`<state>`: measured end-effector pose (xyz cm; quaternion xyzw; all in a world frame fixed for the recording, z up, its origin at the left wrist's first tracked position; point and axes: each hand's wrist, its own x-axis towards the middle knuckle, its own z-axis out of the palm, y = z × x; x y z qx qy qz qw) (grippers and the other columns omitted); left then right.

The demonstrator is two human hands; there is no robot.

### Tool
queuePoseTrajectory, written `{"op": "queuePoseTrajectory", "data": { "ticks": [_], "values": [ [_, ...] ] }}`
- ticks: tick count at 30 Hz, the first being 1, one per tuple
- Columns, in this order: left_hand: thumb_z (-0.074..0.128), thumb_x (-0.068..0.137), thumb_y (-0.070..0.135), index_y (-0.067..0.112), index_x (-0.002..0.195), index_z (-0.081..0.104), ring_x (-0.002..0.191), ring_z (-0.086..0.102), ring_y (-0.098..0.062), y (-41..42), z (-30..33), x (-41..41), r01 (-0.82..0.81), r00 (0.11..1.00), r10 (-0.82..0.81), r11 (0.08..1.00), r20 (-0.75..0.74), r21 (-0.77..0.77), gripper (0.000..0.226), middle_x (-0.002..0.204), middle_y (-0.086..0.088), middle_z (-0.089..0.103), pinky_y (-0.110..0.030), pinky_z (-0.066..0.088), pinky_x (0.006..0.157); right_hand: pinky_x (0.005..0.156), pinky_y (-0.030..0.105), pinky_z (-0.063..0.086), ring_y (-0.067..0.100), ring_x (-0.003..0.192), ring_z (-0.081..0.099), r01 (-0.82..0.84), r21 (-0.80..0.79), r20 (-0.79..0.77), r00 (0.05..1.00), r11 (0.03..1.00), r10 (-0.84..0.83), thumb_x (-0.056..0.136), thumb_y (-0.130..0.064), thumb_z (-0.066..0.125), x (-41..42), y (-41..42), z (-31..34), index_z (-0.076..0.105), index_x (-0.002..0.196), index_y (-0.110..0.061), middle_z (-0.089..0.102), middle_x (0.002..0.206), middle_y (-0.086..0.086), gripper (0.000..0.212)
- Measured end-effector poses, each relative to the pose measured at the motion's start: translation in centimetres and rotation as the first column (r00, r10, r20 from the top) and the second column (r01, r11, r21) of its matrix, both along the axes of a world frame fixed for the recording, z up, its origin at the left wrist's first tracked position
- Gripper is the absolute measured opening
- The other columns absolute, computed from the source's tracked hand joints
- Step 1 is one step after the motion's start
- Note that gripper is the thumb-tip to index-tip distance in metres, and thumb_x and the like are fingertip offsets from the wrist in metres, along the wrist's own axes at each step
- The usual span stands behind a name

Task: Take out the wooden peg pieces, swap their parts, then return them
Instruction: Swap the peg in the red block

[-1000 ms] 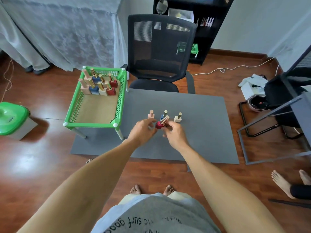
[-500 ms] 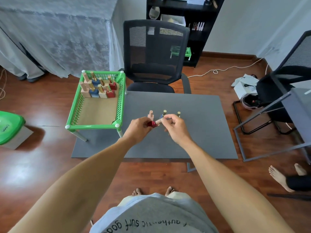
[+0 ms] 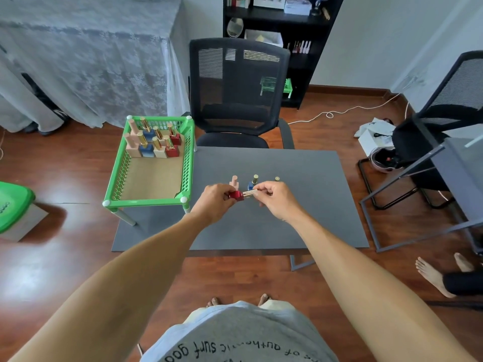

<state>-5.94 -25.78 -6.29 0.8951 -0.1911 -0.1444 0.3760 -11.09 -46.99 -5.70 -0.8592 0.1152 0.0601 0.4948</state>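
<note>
Above the grey table point(image 3: 300, 205), my left hand point(image 3: 213, 198) grips the red base point(image 3: 236, 195) of a peg piece turned on its side. My right hand point(image 3: 274, 198) pinches that piece's gold peg point(image 3: 249, 193), which points right from the base. Behind the hands stand a pink piece point(image 3: 234, 181), a blue piece with a gold peg point(image 3: 253, 181) and a third piece point(image 3: 277, 178), of which only the gold tip shows. The green basket point(image 3: 188, 163) at the table's left holds several more peg pieces point(image 3: 154, 142) at its far end.
A black mesh office chair point(image 3: 237, 95) stands behind the table. A second chair and a metal frame point(image 3: 418, 178) are at the right. A person's bare feet point(image 3: 439, 275) are on the wooden floor at the lower right. A green stool point(image 3: 13, 205) sits at the left.
Both hands lifted the red piece off the table and turned it on its side. The left hand now grips the base while the right hand holds the peg.
</note>
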Motion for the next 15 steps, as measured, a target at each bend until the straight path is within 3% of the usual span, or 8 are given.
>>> {"op": "queuePoseTrajectory", "data": {
  "ticks": [5, 9, 11, 13, 15],
  "values": [
    [0.072, 0.090, 0.018, 0.027, 0.101, 0.078, 0.081, 0.063, -0.017, 0.3, 0.0, -0.1, 0.005, 1.000, -0.005, 1.000, 0.000, -0.014, 0.016, 0.087, 0.005, 0.070, -0.028, 0.048, 0.073, 0.057, 0.025, 0.043, 0.001, 0.048, 0.054, 0.038, -0.086, -0.086, 0.995, 0.996, -0.045, 0.101, -0.044, 0.059, 0.3, 0.4, 0.4, 0.074, 0.080, -0.004, 0.070, 0.059, -0.007, 0.047],
    [0.073, 0.090, 0.018, 0.025, 0.103, 0.078, 0.082, 0.064, -0.019, 0.5, 0.0, -0.1, 0.010, 1.000, -0.010, 1.000, 0.004, -0.016, 0.016, 0.088, 0.004, 0.071, -0.032, 0.051, 0.077, 0.063, 0.027, 0.044, 0.007, 0.061, 0.066, 0.053, -0.129, -0.134, 0.989, 0.990, -0.070, 0.103, -0.059, 0.046, 0.3, 1.1, 0.4, 0.068, 0.056, -0.012, 0.067, 0.050, -0.002, 0.069],
    [0.074, 0.090, 0.018, 0.024, 0.105, 0.078, 0.083, 0.064, -0.018, 0.5, 0.0, -0.1, 0.012, 1.000, -0.012, 1.000, 0.008, -0.018, 0.016, 0.089, 0.004, 0.071, -0.032, 0.052, 0.078, 0.064, 0.028, 0.047, 0.009, 0.057, 0.066, 0.070, -0.135, -0.163, 0.982, 0.988, -0.092, 0.100, -0.068, 0.040, 0.3, 1.3, 0.4, 0.070, 0.059, -0.010, 0.068, 0.051, 0.002, 0.077],
    [0.074, 0.091, 0.017, 0.023, 0.106, 0.077, 0.084, 0.064, -0.017, 0.6, 0.0, 0.0, 0.009, 1.000, -0.009, 1.000, 0.014, -0.015, 0.016, 0.091, 0.004, 0.071, -0.031, 0.051, 0.078, 0.061, 0.030, 0.051, 0.009, 0.045, 0.062, 0.106, -0.100, -0.148, 0.982, 0.989, -0.120, 0.097, -0.071, 0.042, 0.2, 1.5, 0.5, 0.071, 0.074, -0.006, 0.072, 0.059, 0.004, 0.075],
    [0.073, 0.091, 0.018, 0.023, 0.106, 0.077, 0.084, 0.064, -0.018, 0.8, 0.0, 0.0, 0.003, 1.000, -0.003, 1.000, 0.019, -0.018, 0.016, 0.091, 0.004, 0.071, -0.032, 0.051, 0.077, 0.061, 0.031, 0.051, 0.008, 0.049, 0.065, 0.094, -0.078, -0.069, 0.993, 0.993, -0.099, 0.097, -0.061, 0.054, 0.0, 1.4, 0.6, 0.070, 0.098, -0.014, 0.074, 0.070, 0.002, 0.050]
  ]
}}
